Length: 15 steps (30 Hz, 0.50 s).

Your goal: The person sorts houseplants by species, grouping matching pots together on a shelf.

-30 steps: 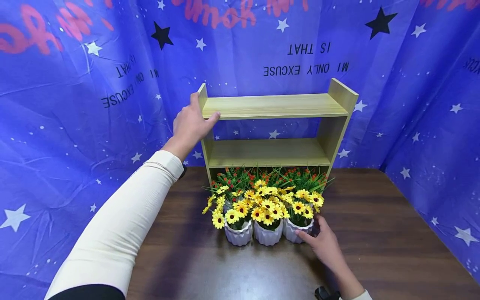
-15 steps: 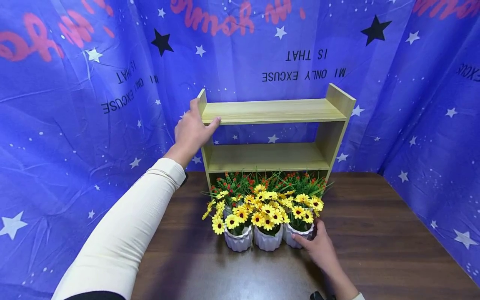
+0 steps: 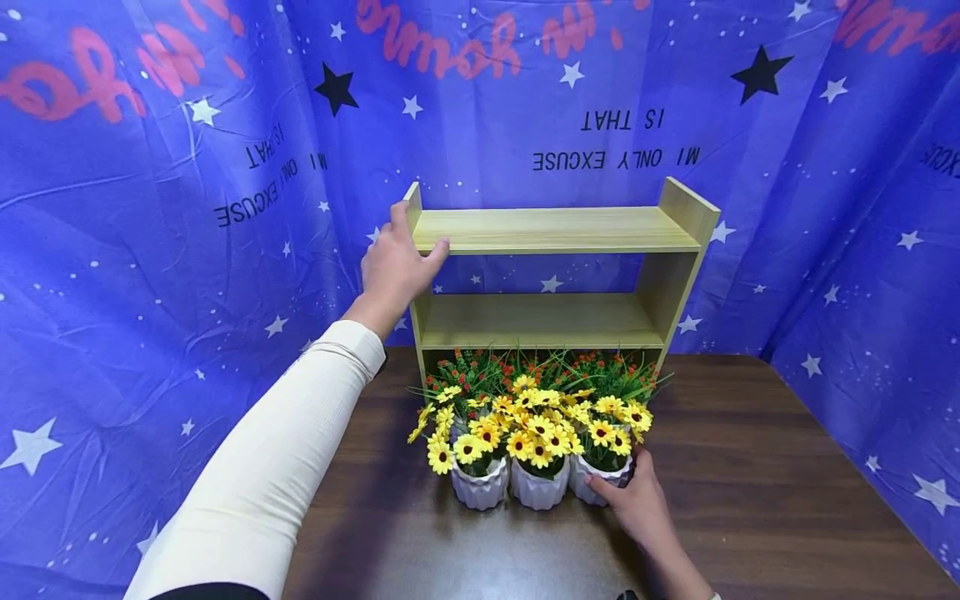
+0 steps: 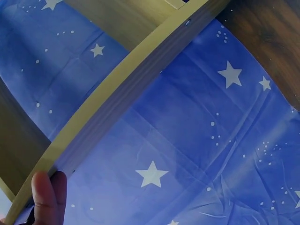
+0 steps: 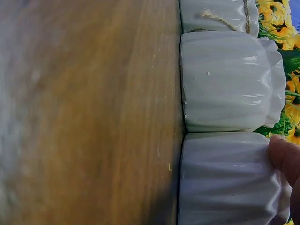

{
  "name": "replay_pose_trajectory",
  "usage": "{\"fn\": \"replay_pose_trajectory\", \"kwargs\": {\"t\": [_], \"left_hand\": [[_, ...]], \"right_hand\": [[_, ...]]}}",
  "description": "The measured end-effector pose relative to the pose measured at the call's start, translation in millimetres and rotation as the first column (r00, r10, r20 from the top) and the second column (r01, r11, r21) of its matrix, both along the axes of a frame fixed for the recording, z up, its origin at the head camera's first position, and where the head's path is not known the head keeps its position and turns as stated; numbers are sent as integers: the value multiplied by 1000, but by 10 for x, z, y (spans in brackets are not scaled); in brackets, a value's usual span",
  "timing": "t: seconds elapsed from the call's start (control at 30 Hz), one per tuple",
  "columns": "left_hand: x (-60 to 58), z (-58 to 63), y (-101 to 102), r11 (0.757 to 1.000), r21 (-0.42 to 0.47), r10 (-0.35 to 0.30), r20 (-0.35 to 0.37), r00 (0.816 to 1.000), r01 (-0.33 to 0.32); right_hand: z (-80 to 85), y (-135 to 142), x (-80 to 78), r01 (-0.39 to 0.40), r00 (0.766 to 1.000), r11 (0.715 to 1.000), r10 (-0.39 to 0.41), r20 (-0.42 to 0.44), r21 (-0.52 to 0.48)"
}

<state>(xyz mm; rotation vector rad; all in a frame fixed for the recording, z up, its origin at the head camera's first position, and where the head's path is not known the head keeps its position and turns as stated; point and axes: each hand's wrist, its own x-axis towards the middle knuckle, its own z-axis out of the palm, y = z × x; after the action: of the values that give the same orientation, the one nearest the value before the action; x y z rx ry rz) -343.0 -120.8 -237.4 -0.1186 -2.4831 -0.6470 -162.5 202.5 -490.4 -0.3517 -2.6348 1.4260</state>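
I take the step in hand to be squaring the right pot (image 5: 229, 178) at the end of the front row while I steady the shelf (image 3: 540, 318). The pot stands upright on the tabletop (image 3: 757, 492), just beside the middle pot (image 3: 540, 490), with the left pot (image 3: 482, 487) beyond. Yellow flowers (image 3: 542, 432) fill all three, and red flowers (image 3: 459, 377) crowd behind them, below the shelf's middle board.

As I judge it, the next move calls for a light touch: a small nudge if the pots need lining up, then letting go without tipping the pot or catching the blooms.

My left arm stretches well forward and up. The left hand (image 3: 397, 262) grips the shelf's upper left corner, thumb over the front edge of the top board, fingers along the outer side. My right forearm comes in low from the near right, and the right hand (image 3: 639, 502) holds the right pot near its rim, thumb on the near face and fingers round its outer side.
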Motion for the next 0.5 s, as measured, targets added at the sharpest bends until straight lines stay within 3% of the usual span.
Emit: {"fn": "replay_pose_trajectory", "kwargs": {"t": [0.5], "left_hand": [[19, -19, 44, 999, -8, 31, -11, 999, -31]], "right_hand": [[-40, 3, -15, 1, 999, 998, -3, -37, -55]]}}
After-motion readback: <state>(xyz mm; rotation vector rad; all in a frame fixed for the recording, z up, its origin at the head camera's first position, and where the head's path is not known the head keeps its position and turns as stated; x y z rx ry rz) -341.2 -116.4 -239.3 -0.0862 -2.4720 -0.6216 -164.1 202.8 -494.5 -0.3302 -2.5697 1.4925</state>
